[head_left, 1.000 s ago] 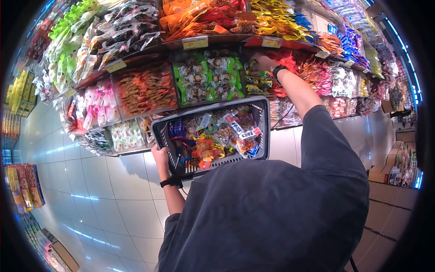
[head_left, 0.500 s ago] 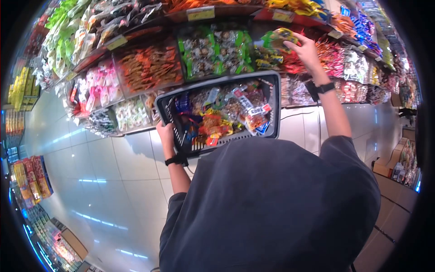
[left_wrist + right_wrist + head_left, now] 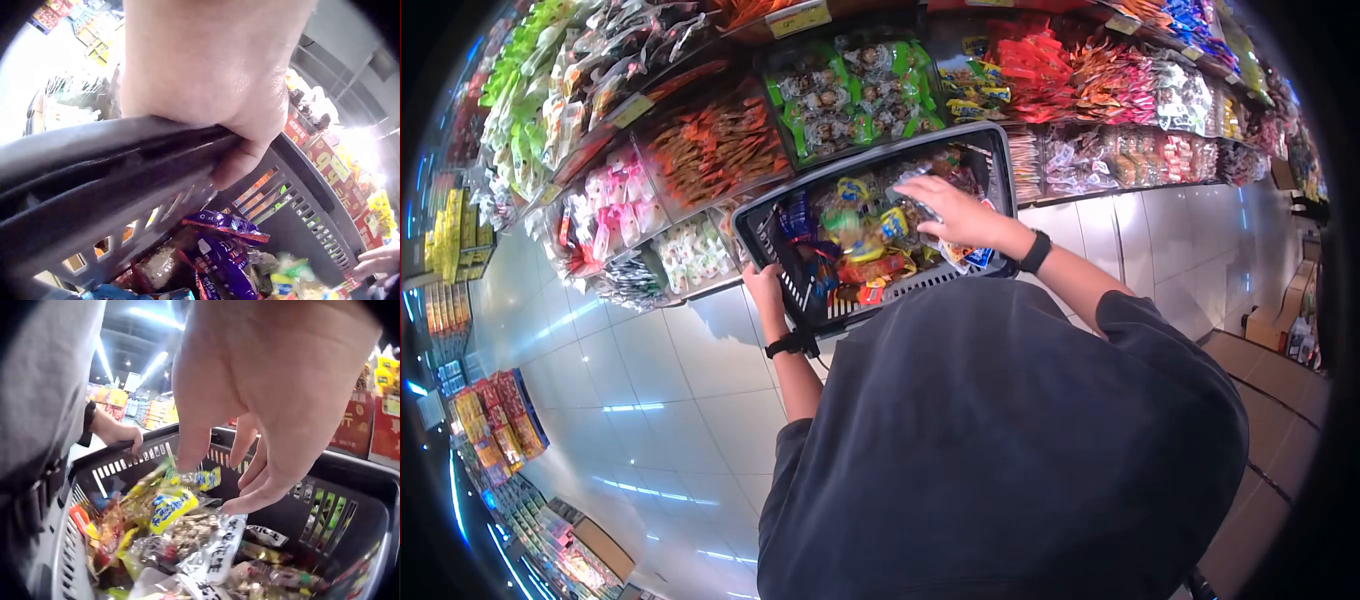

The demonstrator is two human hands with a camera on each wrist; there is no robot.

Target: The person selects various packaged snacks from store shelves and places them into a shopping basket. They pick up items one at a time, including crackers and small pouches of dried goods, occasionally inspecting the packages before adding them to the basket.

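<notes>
My left hand (image 3: pixel 765 288) grips the rim of a dark plastic shopping basket (image 3: pixel 1004 170), its thumb over the inner side in the left wrist view. Inside the basket lie many small snack packets, among them purple ones (image 3: pixel 228 265) and clear ones with white labels (image 3: pixel 222 550). Over the basket's right half, my right hand (image 3: pixel 955 215) has its fingers spread and holds nothing. Just left of its fingertips, a blurred green-and-yellow packet (image 3: pixel 852 228) is in motion over the pile. A yellow packet with blue lettering (image 3: pixel 172 509) lies below the right hand's fingers.
Stepped bins of bagged snacks run along the far side: green packets (image 3: pixel 860 90), yellow packets (image 3: pixel 972 90), red packets (image 3: pixel 1035 70) and brown-orange packets (image 3: pixel 715 150). The tiled floor (image 3: pixel 690 350) lies to the left, with a stacked display (image 3: pixel 500 425) on it.
My right hand went from the yellow packets' bin, lifted out green-and-yellow packets, came back over the basket and let them go. The left hand has kept its grip on the basket.
</notes>
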